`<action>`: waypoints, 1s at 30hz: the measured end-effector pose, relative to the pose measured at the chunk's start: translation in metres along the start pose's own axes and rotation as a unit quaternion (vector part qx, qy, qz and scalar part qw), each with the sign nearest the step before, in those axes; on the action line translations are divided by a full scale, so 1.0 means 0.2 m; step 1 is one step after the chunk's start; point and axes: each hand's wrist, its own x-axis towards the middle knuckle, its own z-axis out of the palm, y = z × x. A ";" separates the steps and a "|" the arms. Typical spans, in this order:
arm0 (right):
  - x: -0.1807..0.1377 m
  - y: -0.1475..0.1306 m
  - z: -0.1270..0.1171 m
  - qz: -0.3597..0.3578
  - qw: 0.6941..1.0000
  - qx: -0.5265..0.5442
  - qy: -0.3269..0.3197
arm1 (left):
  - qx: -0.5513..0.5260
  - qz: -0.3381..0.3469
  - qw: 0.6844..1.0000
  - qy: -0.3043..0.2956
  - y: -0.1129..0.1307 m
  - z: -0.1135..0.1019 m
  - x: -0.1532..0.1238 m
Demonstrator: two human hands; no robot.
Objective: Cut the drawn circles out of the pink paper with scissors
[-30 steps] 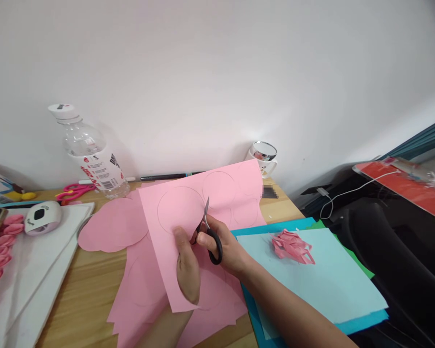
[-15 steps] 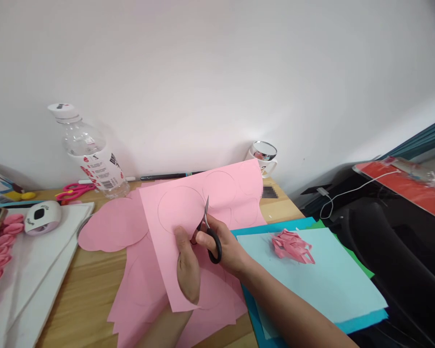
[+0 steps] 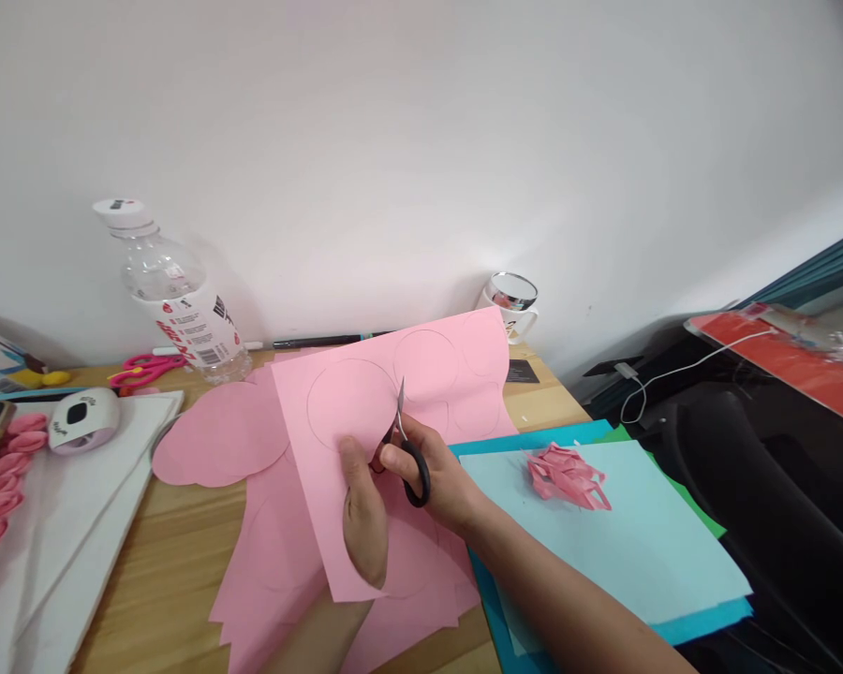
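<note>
My left hand point(image 3: 365, 524) grips a pink paper sheet point(image 3: 351, 398) with the thumb on top; its other fingers are hidden behind the paper. Pencilled circles are drawn on the sheet, and a curved notch is cut into its lower edge around my wrist. In my right hand point(image 3: 439, 477) is a pair of scissors point(image 3: 416, 473) with black handles, its blades at the right edge of one circle. Below the held sheet lie more pink sheets point(image 3: 273, 580) with drawn circles. Left of them sits a pile of cut pink paper discs point(image 3: 217, 435).
A plastic bottle point(image 3: 189, 318) and pink scissors point(image 3: 144, 369) stand left, near a white device point(image 3: 82, 421). A mug point(image 3: 516, 309) is at the wall. On the right, crumpled pink scraps point(image 3: 568, 476) rest on light blue sheets point(image 3: 618, 562). A black chair point(image 3: 759, 505) is beyond.
Almost nothing differs. Both hands, the sheet and the scissors keep nearly the same place, with only a very slight shift of the view.
</note>
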 end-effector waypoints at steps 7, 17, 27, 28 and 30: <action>0.00 0.02 0.00 0.004 1.000 0.025 0.004 | 0.015 0.008 0.999 0.042 0.02 0.01 0.00; 0.01 0.03 -0.01 0.002 0.999 0.046 -0.007 | 0.010 0.000 0.999 0.050 0.04 0.01 0.01; 0.01 0.05 -0.01 -0.005 0.998 0.068 -0.013 | 0.026 -0.019 0.998 0.056 0.04 -0.01 0.01; 0.01 0.05 -0.01 -0.007 0.998 0.067 -0.012 | 0.027 -0.017 0.998 0.055 0.04 -0.01 0.01; 0.01 0.04 -0.01 -0.007 0.998 0.063 -0.008 | 0.019 -0.013 0.999 0.044 0.04 -0.01 0.02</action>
